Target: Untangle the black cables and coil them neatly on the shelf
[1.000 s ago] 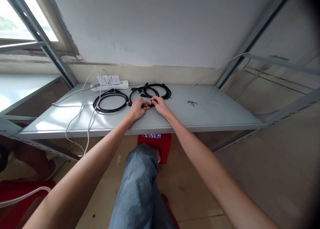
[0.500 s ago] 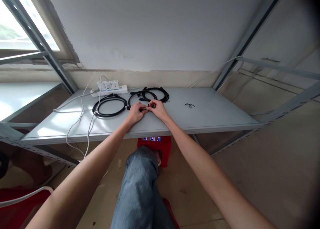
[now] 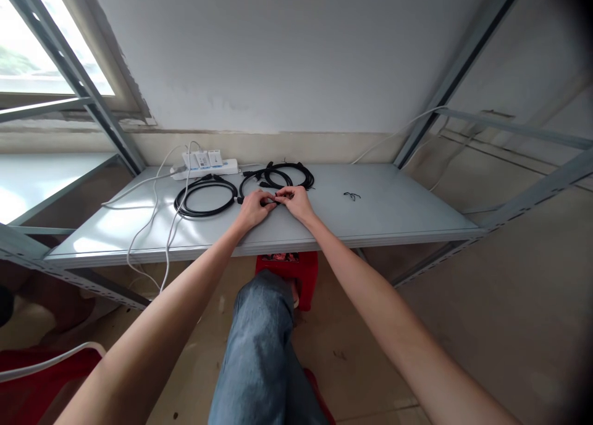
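Note:
My left hand (image 3: 254, 209) is closed in a pinch at the near side of the middle black cable coil (image 3: 244, 181). Fingertip to fingertip with it, my right hand (image 3: 297, 204) pinches the same stretch of cable. My fingers hide most of the gripped spot, so any small tie there cannot be made out. Another black cable coil (image 3: 204, 215) lies flat to the left of my hands. Behind them, on the right, a further black cable coil (image 3: 309, 179) overlaps the middle one. Thin black ties (image 3: 352, 196) lie on the shelf to the right.
A white power strip (image 3: 227, 167) with plugged-in white adapters (image 3: 202, 159) stands at the back left. White cords (image 3: 169, 239) hang over the front edge of the grey metal shelf (image 3: 393, 209). Below it is a red stool (image 3: 308, 277). Metal uprights (image 3: 417, 134) flank the shelf.
Both hands stay at the same spot on the cable, with my fingertips slightly shifted. The view has turned a little; the coils have not moved.

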The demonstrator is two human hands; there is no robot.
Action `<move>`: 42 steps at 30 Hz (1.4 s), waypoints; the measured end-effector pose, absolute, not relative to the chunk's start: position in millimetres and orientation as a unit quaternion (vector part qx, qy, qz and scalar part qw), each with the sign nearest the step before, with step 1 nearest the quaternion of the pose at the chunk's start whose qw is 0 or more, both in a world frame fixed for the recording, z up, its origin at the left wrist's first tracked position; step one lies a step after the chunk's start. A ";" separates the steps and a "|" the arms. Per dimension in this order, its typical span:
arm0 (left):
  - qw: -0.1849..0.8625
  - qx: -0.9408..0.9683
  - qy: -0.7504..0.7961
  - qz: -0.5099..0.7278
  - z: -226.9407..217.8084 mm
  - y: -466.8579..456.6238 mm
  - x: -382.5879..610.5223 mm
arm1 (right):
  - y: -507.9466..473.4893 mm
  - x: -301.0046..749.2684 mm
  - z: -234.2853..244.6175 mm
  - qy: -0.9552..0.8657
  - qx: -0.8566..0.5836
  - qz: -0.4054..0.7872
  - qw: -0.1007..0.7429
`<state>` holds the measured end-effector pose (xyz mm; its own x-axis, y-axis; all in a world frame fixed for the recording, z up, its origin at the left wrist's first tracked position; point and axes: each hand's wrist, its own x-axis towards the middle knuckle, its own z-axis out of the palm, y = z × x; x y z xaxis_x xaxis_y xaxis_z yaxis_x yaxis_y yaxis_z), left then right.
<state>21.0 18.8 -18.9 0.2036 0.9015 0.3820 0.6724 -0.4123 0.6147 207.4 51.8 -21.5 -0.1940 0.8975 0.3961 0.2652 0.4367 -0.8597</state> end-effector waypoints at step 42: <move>0.150 0.756 0.513 0.379 -25.2 27.4 15.7 | 62.1 205.1 -27.4 -0.746 -0.347 0.356 0.443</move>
<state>15.7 27.4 -25.2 0.1869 0.8884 0.4194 0.6612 -0.4295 0.6151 205.1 62.1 -27.4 -0.3665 0.8331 0.4143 0.2019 0.5059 -0.8386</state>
